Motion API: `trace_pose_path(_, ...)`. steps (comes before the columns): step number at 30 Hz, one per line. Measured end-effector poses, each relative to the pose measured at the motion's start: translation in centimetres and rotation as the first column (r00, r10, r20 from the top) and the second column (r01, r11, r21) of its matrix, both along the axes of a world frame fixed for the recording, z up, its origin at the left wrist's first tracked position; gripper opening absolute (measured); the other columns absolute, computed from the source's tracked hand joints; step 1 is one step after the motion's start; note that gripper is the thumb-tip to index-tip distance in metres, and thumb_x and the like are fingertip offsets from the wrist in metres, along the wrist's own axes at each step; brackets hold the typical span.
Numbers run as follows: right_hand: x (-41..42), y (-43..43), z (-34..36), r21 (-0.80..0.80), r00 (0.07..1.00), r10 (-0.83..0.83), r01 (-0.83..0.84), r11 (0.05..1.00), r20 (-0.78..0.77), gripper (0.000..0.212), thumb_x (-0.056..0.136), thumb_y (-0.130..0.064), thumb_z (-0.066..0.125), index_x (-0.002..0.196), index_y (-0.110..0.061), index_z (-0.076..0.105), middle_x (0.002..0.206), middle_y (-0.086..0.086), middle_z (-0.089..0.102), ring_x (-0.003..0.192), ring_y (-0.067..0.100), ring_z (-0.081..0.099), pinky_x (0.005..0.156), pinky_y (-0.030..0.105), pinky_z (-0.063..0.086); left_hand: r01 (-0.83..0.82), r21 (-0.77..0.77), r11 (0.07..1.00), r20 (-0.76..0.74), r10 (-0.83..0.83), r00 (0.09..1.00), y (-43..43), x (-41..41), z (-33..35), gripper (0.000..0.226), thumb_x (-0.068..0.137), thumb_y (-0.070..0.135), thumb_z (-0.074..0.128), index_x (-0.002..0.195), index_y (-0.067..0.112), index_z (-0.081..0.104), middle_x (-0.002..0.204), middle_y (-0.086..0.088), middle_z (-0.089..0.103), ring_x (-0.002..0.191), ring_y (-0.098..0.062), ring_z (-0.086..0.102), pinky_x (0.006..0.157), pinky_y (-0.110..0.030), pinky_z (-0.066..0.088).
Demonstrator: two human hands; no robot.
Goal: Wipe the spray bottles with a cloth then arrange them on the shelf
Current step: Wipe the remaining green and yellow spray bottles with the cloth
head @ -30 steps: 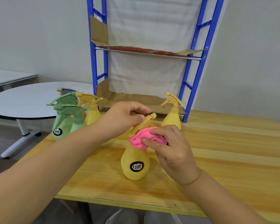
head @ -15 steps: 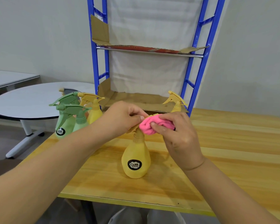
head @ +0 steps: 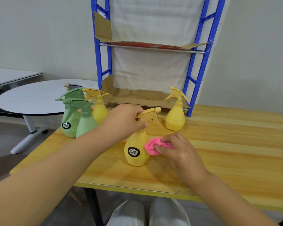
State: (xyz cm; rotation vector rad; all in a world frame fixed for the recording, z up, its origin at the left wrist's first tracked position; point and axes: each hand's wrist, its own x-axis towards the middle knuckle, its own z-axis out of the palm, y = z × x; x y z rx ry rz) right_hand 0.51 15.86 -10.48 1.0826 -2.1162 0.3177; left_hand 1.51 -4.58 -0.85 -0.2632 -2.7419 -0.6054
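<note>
Cloth against the yellow bottle

Left hand [head: 126,121] grips the spray head of a yellow bottle [head: 136,150] standing upright on the wooden table [head: 227,160]. Right hand [head: 178,152] fingers close around a pink cloth [head: 151,146], pressing it to the bottle's side. Behind stands the blue shelf [head: 203,62].

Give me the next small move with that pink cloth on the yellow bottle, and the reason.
Probably rub the pink cloth around the body of the yellow spray bottle. The right hand presses it against the bottle's right side only, while the left hand steadies the trigger head; the labelled front looks uncovered.
</note>
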Motion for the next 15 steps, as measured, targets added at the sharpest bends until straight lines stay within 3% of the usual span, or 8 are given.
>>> trace_pose_path(2, 0.0, 0.8, -0.4, -0.081, 0.998, -0.037, 0.042, 0.996, 0.055, 0.04, 0.07, 0.003, 0.072, 0.106, -0.015, 0.071, 0.096, 0.01, 0.062, 0.087, 0.024, 0.053, 0.063, 0.033, 0.05, -0.056, -0.007, 0.998, -0.002, 0.056, 0.998, -0.3, -0.1, -0.3, 0.018, 0.083, 0.033, 0.063, 0.084, 0.016, 0.062, 0.075, -0.001, 0.063, 0.072, -0.019, 0.059, 0.06, -0.029, 0.041)
trace_pose_path(5, 0.3, 1.4, -0.4, -0.25, 0.991, -0.042, 0.074, 0.966, 0.129, 0.038, 0.073, 0.003, 0.073, 0.105, -0.016, 0.072, 0.097, 0.004, 0.061, 0.09, 0.018, 0.051, 0.071, 0.027, 0.048, -0.112, 0.359, 0.926, 0.077, 0.09, 0.993, -1.3, -0.3, -0.8, 0.012, 0.087, 0.026, 0.061, 0.085, 0.014, 0.062, 0.078, -0.003, 0.066, 0.069, -0.013, 0.066, 0.06, -0.024, 0.051)
trace_pose_path(7, 0.5, 1.3, -0.1, -0.39, 0.974, -0.009, 0.098, 0.916, 0.224, 0.036, 0.077, 0.002, 0.07, 0.107, -0.018, 0.071, 0.098, -0.004, 0.059, 0.092, 0.014, 0.051, 0.078, 0.018, 0.044, -0.152, 0.691, 0.707, 0.161, 0.055, 0.985, -1.9, -0.2, -1.5, 0.008, 0.089, 0.019, 0.06, 0.09, 0.011, 0.061, 0.084, -0.008, 0.067, 0.069, -0.014, 0.068, 0.059, -0.02, 0.057)
trace_pose_path(9, 0.9, 0.9, 0.4, -0.489, 0.952, 0.043, 0.117, 0.864, 0.304, 0.039, 0.08, 0.002, 0.067, 0.112, -0.02, 0.068, 0.099, -0.008, 0.057, 0.095, 0.013, 0.052, 0.081, 0.014, 0.043, -0.213, 0.861, 0.461, 0.229, 0.022, 0.973, -2.3, -0.2, -2.6, 0.011, 0.091, 0.016, 0.058, 0.092, 0.005, 0.06, 0.082, -0.013, 0.066, 0.063, -0.015, 0.068, 0.057, -0.02, 0.058)
trace_pose_path(12, 1.6, 0.2, 0.8, -0.51, 0.942, 0.073, 0.111, 0.853, 0.328, 0.036, 0.085, -0.005, 0.061, 0.118, -0.022, 0.065, 0.1, -0.01, 0.054, 0.098, 0.012, 0.051, 0.083, 0.013, 0.041, -0.3, 0.912, 0.281, 0.31, 0.009, 0.951, -2.7, -0.1, -4.7, 0.02, 0.091, 0.02, 0.058, 0.096, 0.0, 0.06, 0.08, -0.013, 0.066, 0.059, -0.014, 0.068, 0.055, -0.021, 0.058)
trace_pose_path(15, 2.5, -0.4, 0.7, -0.471, 0.964, 0.084, 0.047, 0.881, 0.254, 0.031, 0.09, -0.018, 0.055, 0.119, -0.022, 0.065, 0.103, -0.004, 0.053, 0.098, 0.018, 0.051, 0.081, 0.024, 0.045, -0.349, 0.929, 0.125, 0.35, 0.012, 0.937, -2.5, 0.3, -6.0, 0.02, 0.092, 0.018, 0.057, 0.095, -0.001, 0.057, 0.079, -0.012, 0.064, 0.06, -0.015, 0.067, 0.051, -0.021, 0.057)
